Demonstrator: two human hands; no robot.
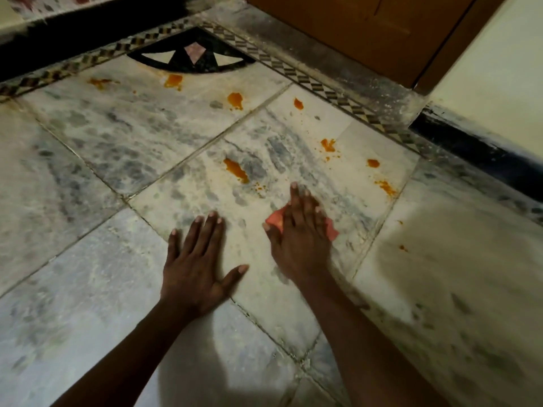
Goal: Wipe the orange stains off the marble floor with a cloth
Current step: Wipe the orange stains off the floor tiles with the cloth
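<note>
From the head view, the right hand (296,233) lies flat on a pink cloth (331,230), pressing it to the marble floor (117,136). The left hand (195,259) rests spread and empty just beside it, taking weight. The nearest stain (236,170) lies ahead and slightly left of the cloth, its long streak slanting away to the upper left. The right hand is the nearer one. More orange stains (327,145) dot the tiles farther ahead, toward the patterned border (323,89).
</note>
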